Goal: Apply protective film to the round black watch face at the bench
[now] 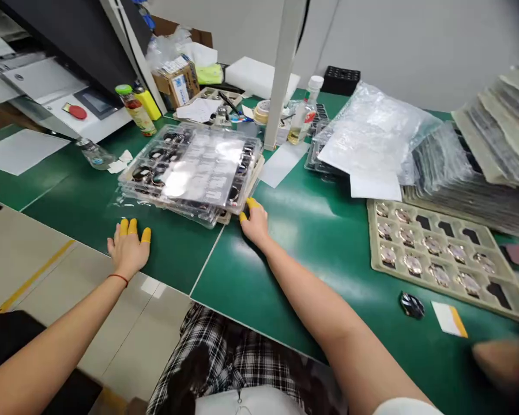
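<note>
My left hand point(128, 248) rests on the green table near its front edge, fingers spread, holding nothing. Yellow finger cots cover several of its fingertips. At the front right corner of a stack of trays point(185, 167), my right hand point(256, 223), also in yellow finger cots, has its thumb and fingers closed against the edge. Clear plastic covers the upper trays, which hold dark round watch parts in compartments; a paper sheet point(203, 167) with printed labels shows on top. A beige tray edge point(223, 218) sticks out beneath.
To the right lies a beige tray point(376, 253) of watch heads beside tall piled trays point(458, 196). Bubble wrap point(372, 132) covers more trays. Bottles point(303, 115) stand behind, near a white post point(281, 75). A blurred co-worker's hand point(506, 357) shows at lower right.
</note>
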Tool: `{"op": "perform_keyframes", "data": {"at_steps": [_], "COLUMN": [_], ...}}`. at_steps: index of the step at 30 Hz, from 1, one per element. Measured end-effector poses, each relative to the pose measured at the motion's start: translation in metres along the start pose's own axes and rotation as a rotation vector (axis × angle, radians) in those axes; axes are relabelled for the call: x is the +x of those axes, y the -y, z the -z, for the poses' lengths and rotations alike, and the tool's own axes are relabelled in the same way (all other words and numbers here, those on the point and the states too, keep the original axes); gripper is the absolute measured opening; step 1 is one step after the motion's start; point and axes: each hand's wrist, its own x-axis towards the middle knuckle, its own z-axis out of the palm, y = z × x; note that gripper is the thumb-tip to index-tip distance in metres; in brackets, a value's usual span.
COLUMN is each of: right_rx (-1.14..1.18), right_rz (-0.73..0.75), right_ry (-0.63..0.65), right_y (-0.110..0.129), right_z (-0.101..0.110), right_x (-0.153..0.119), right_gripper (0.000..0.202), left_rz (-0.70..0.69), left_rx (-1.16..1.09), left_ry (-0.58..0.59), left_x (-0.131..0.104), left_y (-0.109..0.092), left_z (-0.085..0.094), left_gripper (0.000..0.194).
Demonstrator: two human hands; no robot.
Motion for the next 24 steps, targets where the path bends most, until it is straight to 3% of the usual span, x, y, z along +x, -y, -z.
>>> {"op": "perform_keyframes", "data": {"at_steps": [4,9,11,17,24], "right_rx": [0.121,0.070,0.053,-0.028,-0.146], "right_rz": [0.038,-0.059,-0.079,-0.012,0.057], "right_ry": [0.029,-0.081,-0.139,-0.153,-0.132], "right_y": [-0.030,-0.087,-0.101,-0.095,-0.077], "right_z": [0.037,0.104,0.121,0.123,0.122], "right_x": [-0.021,-0.098,-0.126,-0.177,-0.186], "right_gripper": [0.042,0.033,0.036,0.031,0.027], "left_rz": [-0.026,-0.039,-0.042,-0.084,-0.124], "left_rx": [-0.017,-0.080,-0.106,-0.158,-0.208], "left_ry": [0.002,0.021,0.022,0.055,0.091], "left_x": [0.005,-0.003,-0.006,-0.013,-0.018], "left_y": [-0.005,-0.006,-0.007,-0.009,-0.009], "left_z": [0.005,0.010,0.014,0.029,0.044], "left_gripper": [0.054,0.056,0.057,0.064,0.069]}}
